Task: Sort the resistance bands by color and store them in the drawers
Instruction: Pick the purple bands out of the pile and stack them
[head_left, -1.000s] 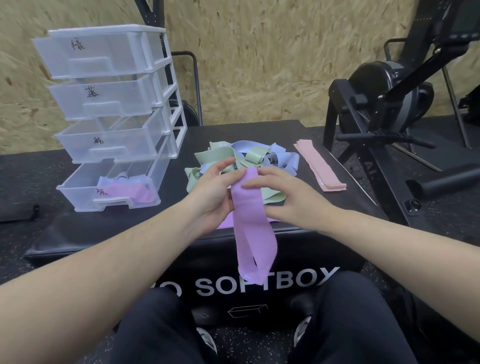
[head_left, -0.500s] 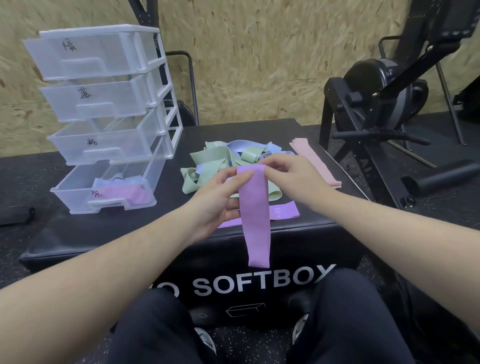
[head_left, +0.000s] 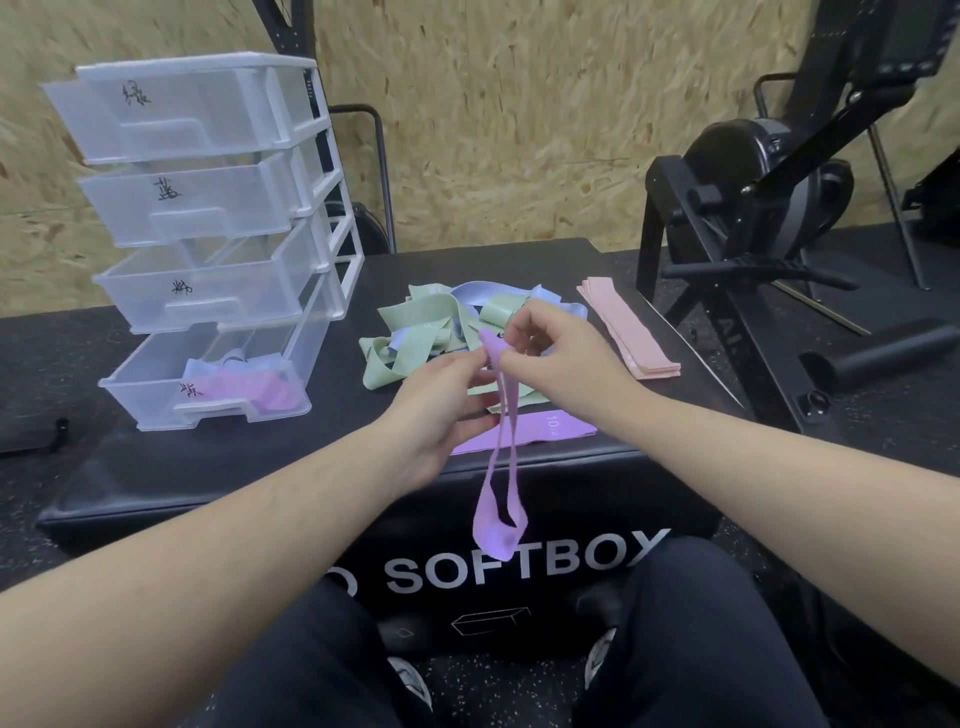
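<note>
A purple resistance band (head_left: 500, 525) hangs as a twisted open loop over the front of the black soft box (head_left: 156, 483). My right hand (head_left: 558, 358) pinches its top end, and my left hand (head_left: 441, 400) holds the band just beside it. A second purple band (head_left: 550, 431) lies flat on the box under my hands. Behind them sits a tangled pile of green and blue bands (head_left: 441, 327). A clear four-drawer unit (head_left: 208, 234) stands at the left; its bottom drawer (head_left: 208, 384) is pulled out and holds purple bands.
A flat stack of pink bands (head_left: 628, 332) lies at the box's right edge. A black exercise machine (head_left: 769, 208) stands on the floor to the right. A chipboard wall runs behind. My knees are below the box front.
The hanging purple band was flat and wide; it has now turned edge-on and opened into a narrow twisted loop. My right hand rose slightly and pinches its top.
</note>
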